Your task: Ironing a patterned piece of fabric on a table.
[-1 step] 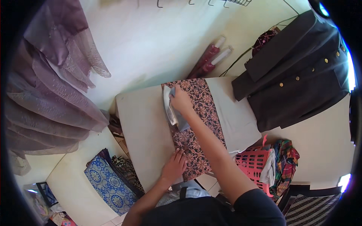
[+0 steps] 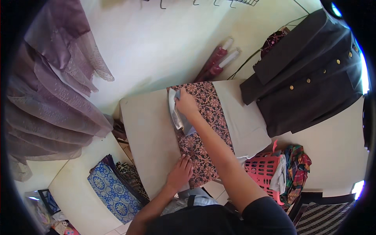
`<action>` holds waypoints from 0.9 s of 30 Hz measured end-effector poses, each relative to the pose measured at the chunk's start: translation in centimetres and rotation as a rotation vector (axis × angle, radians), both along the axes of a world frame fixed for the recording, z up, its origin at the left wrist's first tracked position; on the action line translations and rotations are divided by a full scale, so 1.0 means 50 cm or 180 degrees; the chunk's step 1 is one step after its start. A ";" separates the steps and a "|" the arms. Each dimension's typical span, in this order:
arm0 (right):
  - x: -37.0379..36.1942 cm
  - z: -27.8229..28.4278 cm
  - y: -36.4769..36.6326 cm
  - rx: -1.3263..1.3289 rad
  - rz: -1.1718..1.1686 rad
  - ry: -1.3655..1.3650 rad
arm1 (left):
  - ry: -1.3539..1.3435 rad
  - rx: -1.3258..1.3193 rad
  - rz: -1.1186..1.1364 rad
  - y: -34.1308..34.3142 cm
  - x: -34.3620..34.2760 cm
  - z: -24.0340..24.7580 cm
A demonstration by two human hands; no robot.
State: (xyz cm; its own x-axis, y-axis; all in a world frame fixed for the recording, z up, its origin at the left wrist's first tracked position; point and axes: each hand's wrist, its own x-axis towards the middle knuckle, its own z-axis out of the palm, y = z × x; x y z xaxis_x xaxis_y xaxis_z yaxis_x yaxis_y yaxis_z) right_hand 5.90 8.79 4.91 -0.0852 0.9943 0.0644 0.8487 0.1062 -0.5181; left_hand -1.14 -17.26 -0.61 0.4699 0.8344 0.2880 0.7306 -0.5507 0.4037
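A folded cloth with a dark and pink flower pattern lies across the grey padded ironing table. My right hand is wrapped round the handle of a metal iron, which rests on the cloth along its left edge, its long side running toward me. Nearer my body, my left hand lies flat on the cloth's left edge, fingers stretched out and pointing away from me. The iron's sole is hidden against the cloth.
A black jacket with gold buttons hangs at the right, its hem by the table. Below it stands a pink basket with clothes. Blue patterned cloth lies at the left, under a hanging mauve gown. Two wrapped rolls lean on the wall.
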 end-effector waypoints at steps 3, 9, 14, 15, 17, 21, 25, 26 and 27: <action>0.024 -0.005 -0.045 -0.0089 0.0292 -0.0033 | -0.0141 -0.0101 0.0174 -0.009 -0.011 0.002; 0.204 0.053 -0.170 -0.0578 -0.0080 -0.0273 | 0.0020 -0.0322 0.0692 -0.013 0.017 0.022; 0.253 0.034 -0.063 -0.0034 -0.0408 -0.0138 | 0.0360 -0.0422 0.0841 -0.016 0.056 0.033; 0.249 0.030 -0.025 0.0105 -0.0427 -0.0017 | 0.0316 -0.0500 0.0940 -0.031 0.068 0.030; 0.251 0.009 0.061 0.0009 -0.0614 0.0008 | 0.0313 -0.0556 0.0998 -0.024 0.084 0.034; 0.305 -0.036 0.121 0.0253 -0.0648 0.0008 | 0.0246 -0.0622 0.1298 -0.044 0.123 0.031; 0.335 -0.013 -0.053 0.0049 -0.0265 -0.0162 | 0.0159 -0.0820 0.1518 -0.024 0.127 0.041; 0.338 0.003 -0.122 -0.0043 -0.0172 -0.0047 | 0.0120 -0.0760 0.1622 -0.025 0.124 0.041; 0.345 0.020 -0.183 -0.0111 -0.0110 0.0070 | 0.0128 -0.0816 0.1654 -0.027 0.122 0.043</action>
State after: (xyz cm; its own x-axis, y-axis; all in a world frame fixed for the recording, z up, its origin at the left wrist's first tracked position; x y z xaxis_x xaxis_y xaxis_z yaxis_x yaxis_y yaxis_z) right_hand 23.13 -0.38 5.91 -0.0496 0.9983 0.0311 0.8399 0.0585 -0.5395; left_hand 4.95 -18.63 1.54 -0.0135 0.9992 0.0367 0.8965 -0.0042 0.4430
